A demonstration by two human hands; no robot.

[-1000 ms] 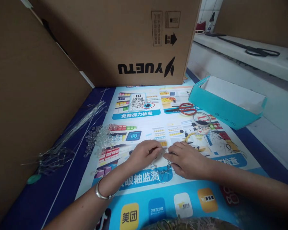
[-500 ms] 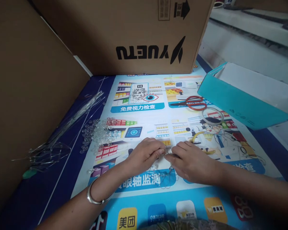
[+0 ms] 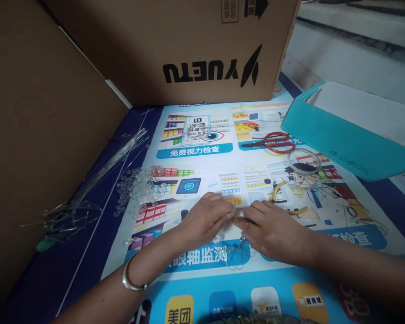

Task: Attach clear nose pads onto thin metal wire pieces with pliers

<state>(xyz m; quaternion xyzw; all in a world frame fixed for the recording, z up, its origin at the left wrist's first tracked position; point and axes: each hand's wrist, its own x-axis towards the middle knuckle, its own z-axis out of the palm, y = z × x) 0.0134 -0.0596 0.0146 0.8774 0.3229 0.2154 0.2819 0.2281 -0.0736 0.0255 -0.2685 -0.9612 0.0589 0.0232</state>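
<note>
wire piece (image 3: 238, 217) sits at centre frame, pinched between both hands just above the lower blue band of the printed mat (image 3: 202, 279). left hand (image 3: 205, 220) is closed on its left end, thumb and forefinger pressed together. right hand (image 3: 273, 229) is closed on the right end, fingers curled under. fingertips of the two hands nearly touch. below them, thin wire loops with clear beads (image 3: 232, 252) hang or lie on the mat; too fine to tell whether they join the pinched piece.

judgement: the step in hand looks like bending or twisting the wire between the fingertips, mid-way in building a small beaded wire form. the next move would call for a firm pinch on one side and a small controlled turn on the other, without letting the loose loops tangle.

outward: yellow-handled pliers (image 3: 283, 198) lie just right of the hands, partly hidden. pile of clear beads (image 3: 138, 191) left of centre. bundle of straight wires (image 3: 97, 175) at left edge of mat, running to the upper left. red scissors (image 3: 273, 141) and a clear ring (image 3: 303, 159) upper right, near a teal box (image 3: 340, 139). cardboard box (image 3: 189, 49) stands across the top. silver bangle (image 3: 133, 279) on the left wrist.
</note>
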